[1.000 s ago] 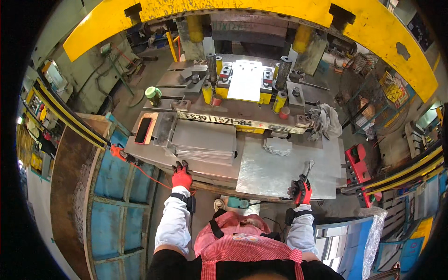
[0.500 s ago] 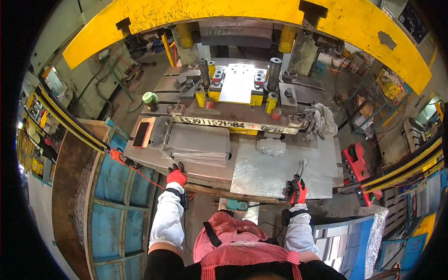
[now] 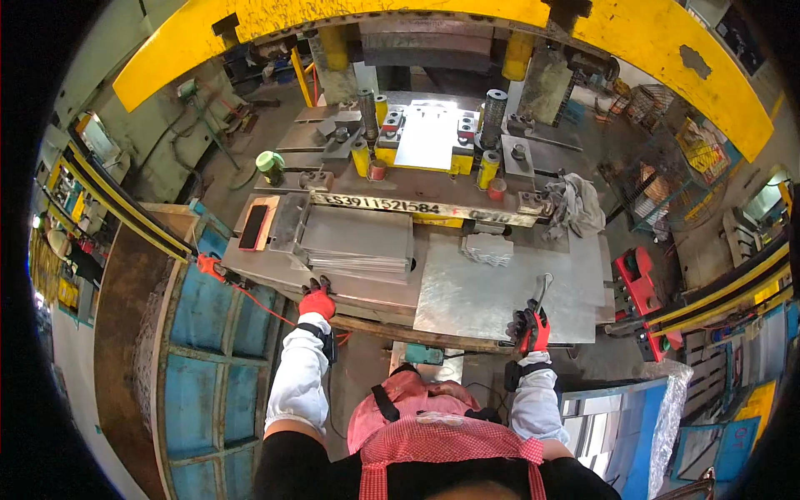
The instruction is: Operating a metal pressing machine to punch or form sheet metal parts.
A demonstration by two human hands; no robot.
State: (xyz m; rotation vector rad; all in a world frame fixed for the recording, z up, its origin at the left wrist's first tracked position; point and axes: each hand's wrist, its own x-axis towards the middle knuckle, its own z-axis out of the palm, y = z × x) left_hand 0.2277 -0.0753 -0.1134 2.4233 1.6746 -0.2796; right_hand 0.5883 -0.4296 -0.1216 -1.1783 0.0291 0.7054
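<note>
My left hand (image 3: 317,302), in a red glove with dark fingers, rests at the table's front edge with its fingers apart and nothing in them. Just beyond it lies a stack of thin grey metal sheets (image 3: 357,243). My right hand (image 3: 528,327), gloved alike, is closed round a thin metal rod with a bent end (image 3: 544,287). The rod points away from me over a broad flat metal plate (image 3: 467,292). On the far part of that plate sits a small pile of jagged-edged metal pieces (image 3: 488,248). A bright metal sheet (image 3: 426,137) lies on the press die.
A phone (image 3: 253,227) lies at the table's left, near a green-capped bottle (image 3: 269,164). Grey rags (image 3: 577,207) hang at the right of the die, above a red control box (image 3: 637,279). Guide posts (image 3: 493,121) flank the die. A yellow beam (image 3: 383,12) spans overhead.
The view has shifted slightly. Both hands stay in nearly the same places, with the rod still in my right hand.
</note>
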